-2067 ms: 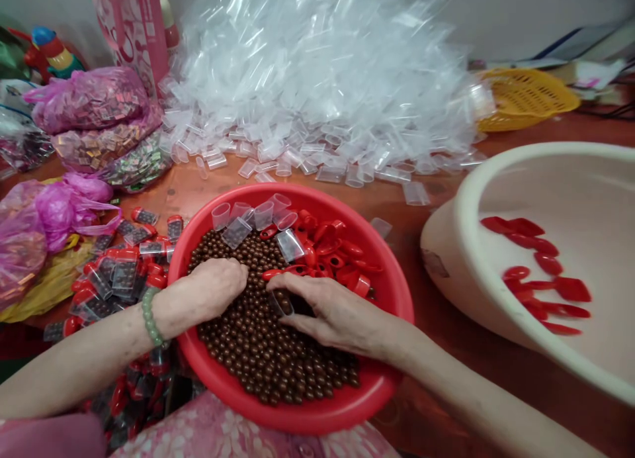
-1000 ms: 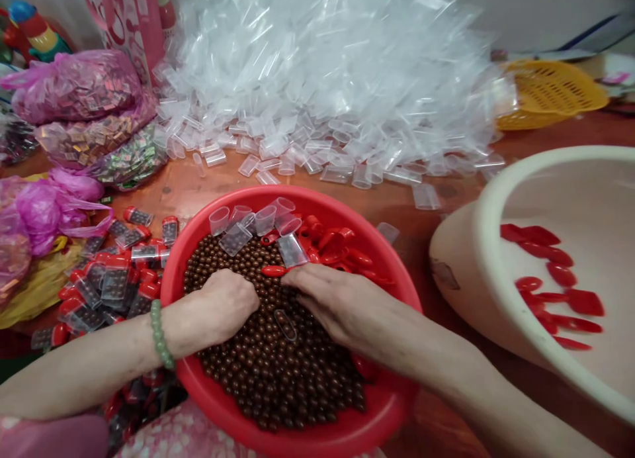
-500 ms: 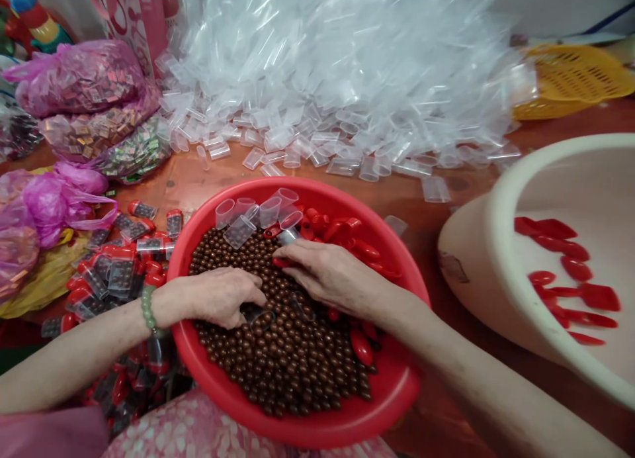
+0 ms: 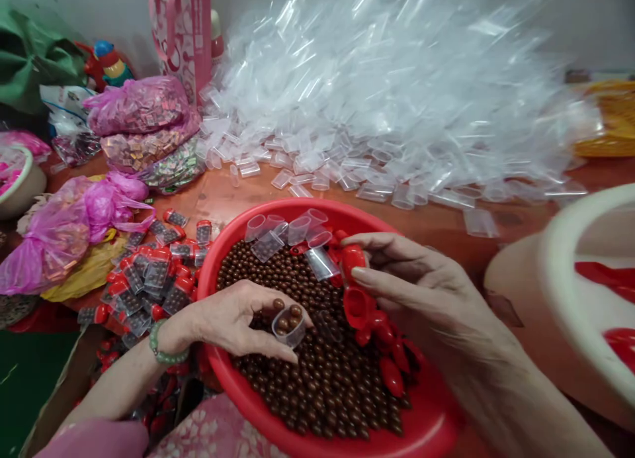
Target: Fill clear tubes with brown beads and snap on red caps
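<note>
1. Left hand (image 4: 231,320): holding one clear cup (image 4: 294,339) by its sides, fingers round the far wall, thumb along the near one. Cup is over the ball bed in the red tub (image 4: 421,425), mouth tilted up, brown balls (image 4: 327,392) inside; another ball sits at the fingers, just beside the rim.
2. Right hand (image 4: 426,286): pinching a red cap (image 4: 353,259), thumb on the near face, fingers behind. Held above the loose caps (image 4: 358,307), apart from the cup.
3. Cup: looks like thin plastic. Probably light, fairly stiff, slick. Best hold: outer walls below the rim, fingers out of the mouth. A hard squeeze could flex or crack it; tipping could spill balls.
4. Balls: glossy, round, likely light and quick to roll. Two or three fingertips for singles.
5. Cap: shiny, probably hard and light, little risk of breaking. Best taken by the sides, hollow end left free. Smooth skin may slip under a loose pinch.
6. Around: capped cups (image 4: 156,273) left of the tub on the surface (image 4: 208,193); clear heap (image 4: 387,100) behind it, where loose pieces likely slide if pulled from below.
</note>
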Demonstrator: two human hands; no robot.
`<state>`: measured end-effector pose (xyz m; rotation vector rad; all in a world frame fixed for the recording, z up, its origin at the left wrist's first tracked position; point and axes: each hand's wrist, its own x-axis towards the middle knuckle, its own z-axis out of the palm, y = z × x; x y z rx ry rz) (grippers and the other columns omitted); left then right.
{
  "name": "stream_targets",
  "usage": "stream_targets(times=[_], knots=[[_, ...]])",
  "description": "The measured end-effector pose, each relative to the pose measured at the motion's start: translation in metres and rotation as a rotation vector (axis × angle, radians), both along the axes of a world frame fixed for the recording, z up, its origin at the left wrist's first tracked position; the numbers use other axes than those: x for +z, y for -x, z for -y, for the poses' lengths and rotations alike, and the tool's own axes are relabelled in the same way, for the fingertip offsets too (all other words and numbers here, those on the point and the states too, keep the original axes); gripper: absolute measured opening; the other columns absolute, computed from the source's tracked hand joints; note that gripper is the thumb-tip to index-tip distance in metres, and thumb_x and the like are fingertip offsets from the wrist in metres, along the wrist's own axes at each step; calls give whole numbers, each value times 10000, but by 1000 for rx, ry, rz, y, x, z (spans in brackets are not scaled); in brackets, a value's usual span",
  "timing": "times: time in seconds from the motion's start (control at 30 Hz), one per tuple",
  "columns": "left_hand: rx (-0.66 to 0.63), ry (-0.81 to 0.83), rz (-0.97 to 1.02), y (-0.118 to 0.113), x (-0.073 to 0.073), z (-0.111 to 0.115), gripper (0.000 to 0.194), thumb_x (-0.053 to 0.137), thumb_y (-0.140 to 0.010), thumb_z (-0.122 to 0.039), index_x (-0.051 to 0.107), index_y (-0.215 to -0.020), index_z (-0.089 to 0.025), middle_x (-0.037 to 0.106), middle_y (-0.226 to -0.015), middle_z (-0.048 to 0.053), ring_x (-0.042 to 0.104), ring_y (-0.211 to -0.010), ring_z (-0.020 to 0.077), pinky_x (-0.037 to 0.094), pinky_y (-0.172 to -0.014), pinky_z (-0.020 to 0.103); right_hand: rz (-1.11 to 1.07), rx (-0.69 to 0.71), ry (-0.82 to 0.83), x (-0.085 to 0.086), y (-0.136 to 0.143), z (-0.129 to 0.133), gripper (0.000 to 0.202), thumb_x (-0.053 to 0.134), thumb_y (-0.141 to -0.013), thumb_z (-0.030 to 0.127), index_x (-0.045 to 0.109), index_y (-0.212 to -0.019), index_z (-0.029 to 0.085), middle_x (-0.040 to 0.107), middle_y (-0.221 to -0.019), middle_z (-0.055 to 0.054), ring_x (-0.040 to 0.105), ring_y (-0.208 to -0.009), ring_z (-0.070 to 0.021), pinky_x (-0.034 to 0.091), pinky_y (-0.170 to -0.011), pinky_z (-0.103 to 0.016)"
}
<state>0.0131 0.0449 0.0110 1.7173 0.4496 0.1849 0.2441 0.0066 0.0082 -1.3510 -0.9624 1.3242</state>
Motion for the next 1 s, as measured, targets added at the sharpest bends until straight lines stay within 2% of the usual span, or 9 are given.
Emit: stream_targets(times=[0.13, 0.2, 0.3, 0.47, 0.6, 0.7, 0.8, 0.93, 1.0], knots=[[62, -109, -41, -3, 4, 10, 227, 656, -847, -290, 631, -990, -115, 678, -959, 95, 600, -844, 172, 472, -809, 287, -138, -53, -6, 7, 12, 9, 376, 845, -618, 398, 636, -902, 265, 648, -715, 16, 661, -619, -166, 547, -570, -278], [145, 19, -41, -6, 5, 17, 198, 571, -897, -295, 607, -991, -125, 677, -940, 87, 597, -815, 162, 466, -765, 276, -187, -66, 3, 10, 18, 13, 385, 838, -637, 397, 604, -916, 273, 657, -749, 20, 697, -659, -180, 572, -614, -290], [251, 270, 12, -9, 1, 28, 270, 498, -941, -363, 567, -1050, -127, 687, -899, 88, 618, -809, 159, 461, -764, 277, -183, -94, 4, 11, 25, 20, 364, 801, -690, 416, 567, -935, 280, 672, -843, 5, 718, -717, -189, 597, -675, -310], [402, 562, 190, -18, -9, 44, 464, 622, -842, -553, 552, -1040, -138, 644, -954, 87, 673, -841, 178, 504, -798, 309, -90, -165, -78, 4, 34, 32, 308, 756, -755, 406, 543, -936, 278, 689, -879, -7, 710, -748, -173, 603, -731, -311], [478, 636, 233, -23, -13, 50, 502, 700, -772, -565, 555, -981, -133, 643, -822, 48, 665, -690, 130, 520, -674, 246, 102, -245, -112, -5, 38, 41, 280, 767, -754, 373, 575, -920, 255, 708, -827, -8, 690, -703, -144, 584, -625, -236], [529, 645, 184, -25, -14, 51, 547, 694, -751, -604, 552, -970, -124, 640, -719, 27, 620, -599, 100, 502, -596, 210, 299, -240, -208, -10, 39, 48, 223, 758, -765, 318, 609, -913, 243, 718, -796, -7, 695, -686, -147, 579, -591, -228], [562, 666, 187, -26, -15, 51, 529, 734, -727, -568, 550, -945, -123, 618, -710, 4, 603, -583, 88, 500, -566, 196, 435, -177, -361, -17, 38, 54, 170, 721, -803, 256, 647, -956, 246, 730, -838, -5, 706, -693, -142, 596, -641, -242], [615, 702, 238, -26, -15, 50, 491, 767, -708, -523, 557, -916, -130, 587, -747, -15, 614, -615, 98, 510, -569, 215, 687, -132, -547, -24, 38, 60, 227, 706, -820, 195, 675, -1034, 265, 758, -927, -13, 725, -771, -153, 601, -763, -274], [625, 727, 245, -26, -15, 48, 488, 792, -683, -501, 558, -899, -131, 602, -748, -8, 620, -641, 108, 508, -598, 230, 669, -156, -553, -22, 38, 60, 247, 720, -808, 187, 681, -1035, 274, 764, -945, -11, 730, -810, -160, 595, -810, -284]])
